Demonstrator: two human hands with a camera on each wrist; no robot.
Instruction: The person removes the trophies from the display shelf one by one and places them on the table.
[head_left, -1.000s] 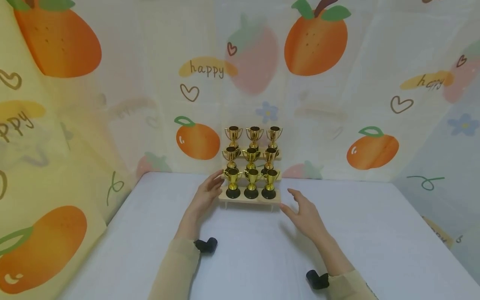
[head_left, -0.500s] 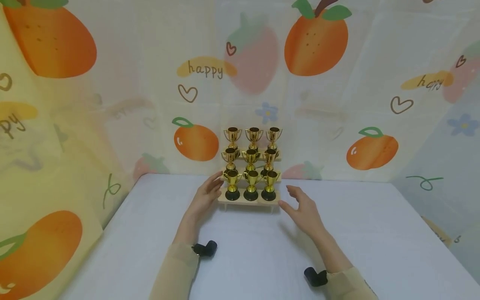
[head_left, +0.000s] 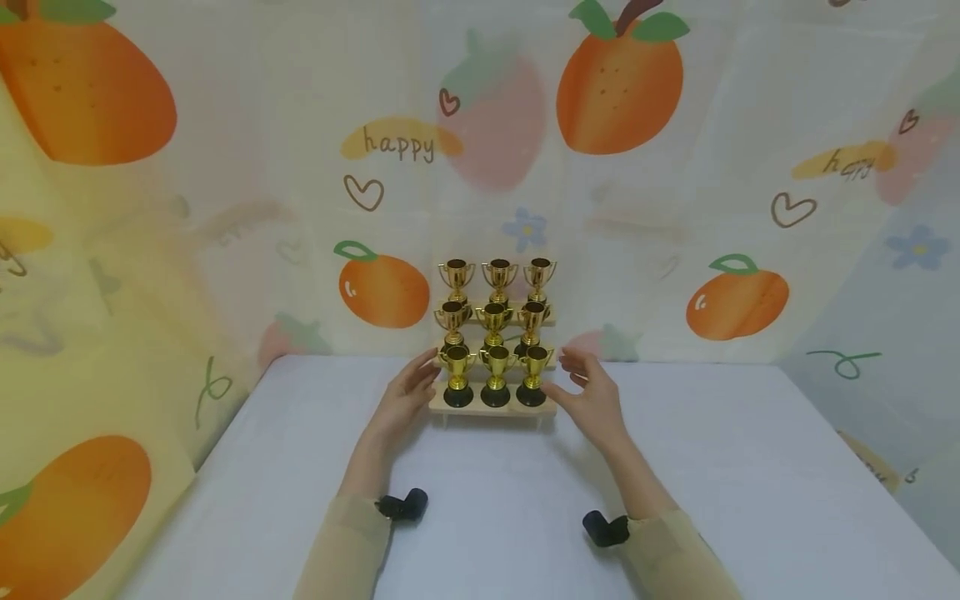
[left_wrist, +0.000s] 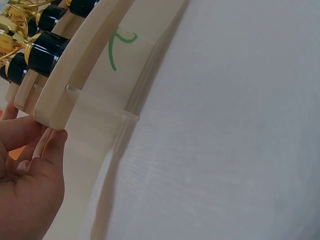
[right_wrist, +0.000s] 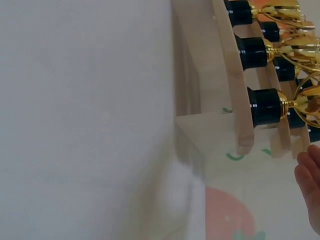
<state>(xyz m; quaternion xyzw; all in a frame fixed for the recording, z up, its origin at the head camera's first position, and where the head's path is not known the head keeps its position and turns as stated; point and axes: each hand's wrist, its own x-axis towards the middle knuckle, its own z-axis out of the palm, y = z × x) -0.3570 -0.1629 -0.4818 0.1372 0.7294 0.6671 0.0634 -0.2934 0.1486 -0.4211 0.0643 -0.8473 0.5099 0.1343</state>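
Note:
A three-tier wooden stand [head_left: 491, 410] with clear supports holds several gold toy trophies [head_left: 497, 360] on black bases, lined up in three rows. At its left end is my left hand [head_left: 403, 393]; in the left wrist view the fingertips [left_wrist: 56, 142] touch the end of the front board [left_wrist: 56, 100]. My right hand [head_left: 597, 402] is at the right end, fingers slightly bent and thumb apart from them. The right wrist view shows its fingertips [right_wrist: 303, 162] close to the board ends; contact there cannot be made out.
The stand is on a white-covered table [head_left: 480, 508], near the back edge. Behind it hangs a cloth [head_left: 300, 125] printed with fruit and hearts. A black wrist camera [head_left: 405, 505] is on the left wrist, another camera [head_left: 604, 528] on the right.
My right hand has moved left, up to the right end of the stand. My left hand stays at the left end. The head view has turned slightly, so the scene sits a little further left and lower.

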